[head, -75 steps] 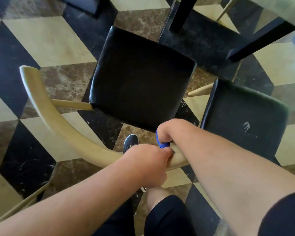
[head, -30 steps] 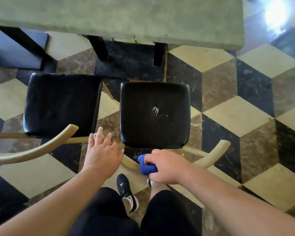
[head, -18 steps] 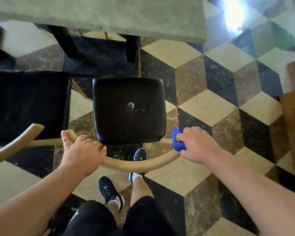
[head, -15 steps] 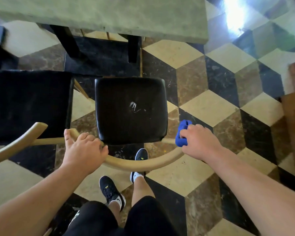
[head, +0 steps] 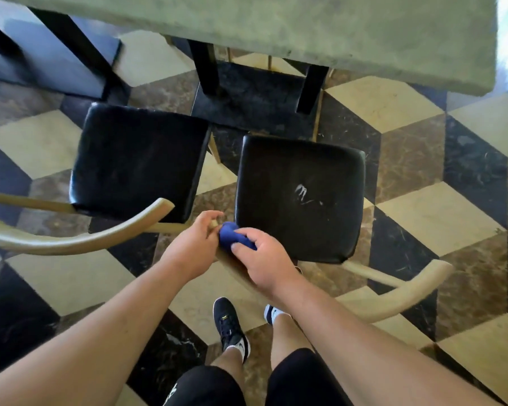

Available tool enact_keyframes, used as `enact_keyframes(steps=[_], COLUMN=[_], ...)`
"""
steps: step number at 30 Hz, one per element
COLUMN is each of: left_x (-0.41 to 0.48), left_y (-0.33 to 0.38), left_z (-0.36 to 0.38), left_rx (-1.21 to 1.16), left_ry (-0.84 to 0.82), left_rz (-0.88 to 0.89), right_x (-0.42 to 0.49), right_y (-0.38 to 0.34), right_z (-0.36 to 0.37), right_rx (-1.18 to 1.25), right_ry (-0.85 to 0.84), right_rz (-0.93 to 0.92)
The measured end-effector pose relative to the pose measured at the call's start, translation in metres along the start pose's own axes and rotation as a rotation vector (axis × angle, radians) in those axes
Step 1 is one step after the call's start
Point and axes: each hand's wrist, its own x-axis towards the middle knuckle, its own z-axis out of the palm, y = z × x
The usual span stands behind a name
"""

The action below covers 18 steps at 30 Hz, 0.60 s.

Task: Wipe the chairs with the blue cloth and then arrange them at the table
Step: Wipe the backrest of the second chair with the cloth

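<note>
Wiping step: right hand curls round the bunched cloth, pressed on the chair rail. Left hand grips the rail end, touching the cloth's left. Next, probably: sweep rightward along the rail.

the cloth is soft blue fabric, matt. both seats are black padding that looks like leather, with a weak shine; the right seat has white scuff marks, the left seat looks plain. the left back and the right back are pale wood, smooth and matt. the table top looks like grey-green stone, mottled and dull; its legs are black and matt. the floor is polished veined stone tiles, glossy.
</note>
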Motion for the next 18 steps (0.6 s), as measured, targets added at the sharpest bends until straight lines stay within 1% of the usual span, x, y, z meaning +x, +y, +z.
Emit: enact_keyframes(steps=[2,3,5,7,10,13,16,18], left_x=[0.001,0.001,0.002,0.003,0.002,0.003,0.002,0.002], left_y=[0.001,0.002,-0.001,-0.004,-0.007,-0.009,-0.011,-0.011], left_z=[0.004,0.007,0.016,0.024,0.030,0.030,0.028,0.026], left_rx=[-0.070,-0.096,-0.109,-0.089,-0.086,-0.090,-0.080,-0.080], left_ry=[0.041,0.062,0.096,0.135,0.167,0.173,0.162,0.149], left_rz=[-0.024,-0.027,-0.009,0.002,0.004,0.029,0.052,0.053], right_x=[0.026,0.038,0.062,0.085,0.119,0.144,0.149,0.142], right_y=[0.004,0.010,0.029,0.051,0.081,0.101,0.103,0.091], right_z=[0.000,0.000,0.000,0.004,0.011,0.018,0.021,0.018], right_rx=[0.035,0.006,-0.136,-0.215,-0.230,-0.268,-0.245,-0.198], right_ry=[-0.019,-0.054,-0.128,-0.158,-0.173,-0.226,-0.247,-0.215], right_rz=[0.045,0.077,0.142,0.215,0.290,0.331,0.363,0.389])
